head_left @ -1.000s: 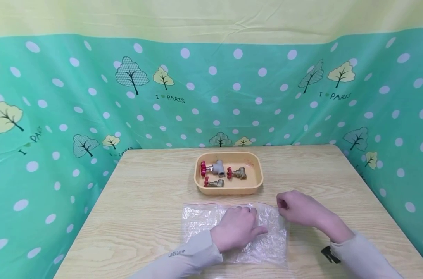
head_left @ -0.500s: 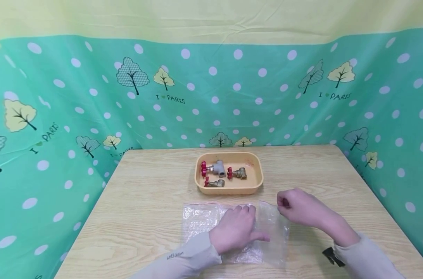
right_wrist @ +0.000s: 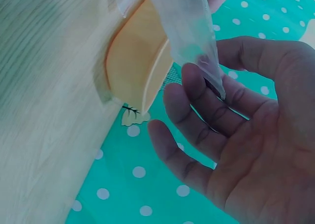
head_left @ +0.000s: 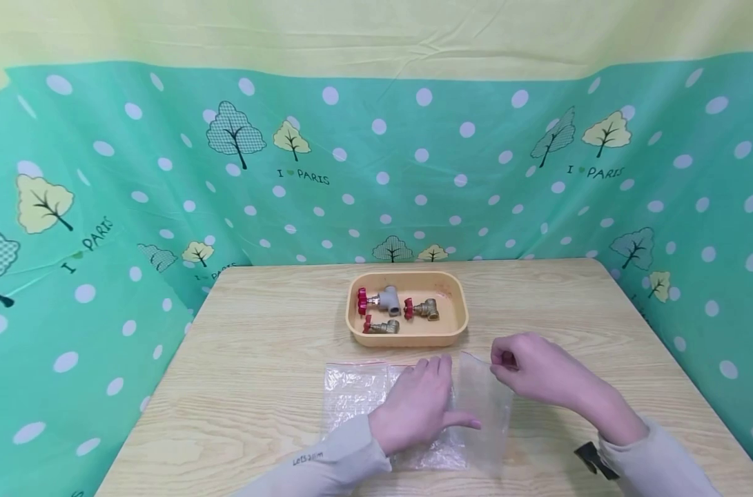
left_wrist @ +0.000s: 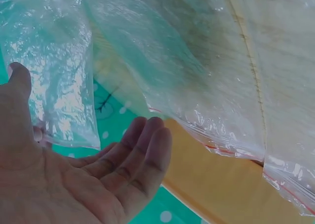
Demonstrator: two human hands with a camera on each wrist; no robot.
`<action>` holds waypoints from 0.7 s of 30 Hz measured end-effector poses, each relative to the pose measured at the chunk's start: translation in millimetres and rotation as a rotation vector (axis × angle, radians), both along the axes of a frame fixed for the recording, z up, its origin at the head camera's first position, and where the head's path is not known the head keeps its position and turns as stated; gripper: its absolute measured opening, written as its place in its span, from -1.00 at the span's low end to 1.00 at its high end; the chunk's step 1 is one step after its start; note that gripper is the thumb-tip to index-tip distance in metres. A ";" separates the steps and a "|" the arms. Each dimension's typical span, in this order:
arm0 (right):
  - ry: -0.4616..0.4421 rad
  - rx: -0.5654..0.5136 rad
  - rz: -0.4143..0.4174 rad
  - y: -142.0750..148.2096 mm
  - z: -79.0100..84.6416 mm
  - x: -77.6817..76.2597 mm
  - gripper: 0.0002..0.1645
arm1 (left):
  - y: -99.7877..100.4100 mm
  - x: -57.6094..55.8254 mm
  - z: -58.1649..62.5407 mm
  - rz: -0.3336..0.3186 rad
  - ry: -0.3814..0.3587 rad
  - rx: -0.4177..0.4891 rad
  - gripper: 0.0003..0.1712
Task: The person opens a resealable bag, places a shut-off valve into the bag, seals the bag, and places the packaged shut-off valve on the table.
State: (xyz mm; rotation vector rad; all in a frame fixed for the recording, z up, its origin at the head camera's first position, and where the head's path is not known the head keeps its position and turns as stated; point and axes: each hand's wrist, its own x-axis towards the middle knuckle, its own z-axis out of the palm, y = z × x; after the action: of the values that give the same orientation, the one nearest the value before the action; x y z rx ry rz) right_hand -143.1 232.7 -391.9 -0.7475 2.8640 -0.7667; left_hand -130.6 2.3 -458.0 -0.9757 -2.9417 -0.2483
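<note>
Nearest the head camera, a light grey left sleeve [head_left: 326, 459] with dark lettering and a light grey right sleeve [head_left: 656, 455] extend over the pale wood-grain tabletop [head_left: 258, 359]. A small black object [head_left: 595, 460] is located beside the right cuff.

Left hand [head_left: 413, 407]: positioned above the middle clear plastic zip bag with a red top line [head_left: 435, 455]. Grip: wide; the thumb is spread from the slightly bent fingers, and nothing is held. Contact between the fingers and the bag cannot be confirmed.

Right hand [head_left: 538, 369]: thumb and forefinger pinch the upper right corner of the rightmost clear plastic zip bag with a red top line [head_left: 484, 421]. Grip: narrow, closed on this corner; the remaining fingers are bent. The bag stands tilted, upper end raised, beside the left thumb. Contact of its lower end with the tabletop cannot be determined.

The leftmost clear plastic zip bag [head_left: 351, 397] lies flat, adjoining the middle bag.

Beyond the bags, a rounded rectangular tan tray [head_left: 407, 339] contains three units: a small brass-coloured valve with red handwheel [head_left: 385, 326] at the front, a larger brass-coloured valve [head_left: 427, 309] to the right, and a grey T-shaped valve with red handwheel [head_left: 387, 299] behind.

At the rear hangs a green, white-dotted curtain with tree prints [head_left: 376, 179].
</note>
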 end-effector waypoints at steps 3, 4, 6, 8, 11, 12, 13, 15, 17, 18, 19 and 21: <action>0.026 0.000 -0.015 -2.9 4.6 2.3 -0.73 | -0.1 0.4 0.5 -0.005 -0.004 0.026 0.17; 0.038 -0.001 -0.018 -4.0 6.2 3.1 -0.72 | -0.1 0.4 0.6 -0.008 0.004 0.037 0.19; 0.060 -0.001 -0.023 -6.4 9.0 4.6 -0.72 | 0.1 0.3 1.2 -0.012 0.026 0.060 0.28; 0.080 0.000 -0.025 -8.6 11.2 5.8 -0.72 | 0.5 0.3 1.8 -0.010 0.052 0.087 0.36; 0.111 -0.003 -0.033 -11.7 13.3 7.2 -0.72 | 1.6 -0.4 2.9 -0.001 0.050 0.147 0.43; 0.120 -0.007 -0.036 -12.7 13.8 7.7 -0.72 | 1.9 -0.1 3.3 0.005 0.027 0.176 0.43; 0.134 -0.012 -0.037 -13.8 14.0 8.2 -0.72 | 2.1 0.1 3.4 0.013 -0.008 0.213 0.43; 0.167 -0.024 -0.045 -16.3 14.1 9.4 -0.72 | 2.6 0.4 3.7 0.027 -0.083 0.288 0.45; 0.201 -0.035 -0.052 -19.2 13.8 10.9 -0.73 | 3.1 0.7 3.6 0.051 -0.164 0.363 0.50; 0.217 -0.040 -0.056 -20.9 13.4 11.6 -0.73 | 3.2 1.1 3.7 0.063 -0.201 0.399 0.52; 0.236 -0.043 -0.060 -22.7 12.8 12.1 -0.73 | 3.3 1.1 3.7 0.075 -0.233 0.431 0.53; 0.265 -0.051 -0.066 -26.4 11.6 13.2 -0.74 | 3.3 1.4 4.5 0.102 -0.283 0.473 0.56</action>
State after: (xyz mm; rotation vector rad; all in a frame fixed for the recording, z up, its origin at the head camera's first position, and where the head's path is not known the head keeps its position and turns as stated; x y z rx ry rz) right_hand -129.9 206.3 -380.2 -0.8226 3.1296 -0.8072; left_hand -129.2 5.6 -453.6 -0.7697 -2.9277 -1.0979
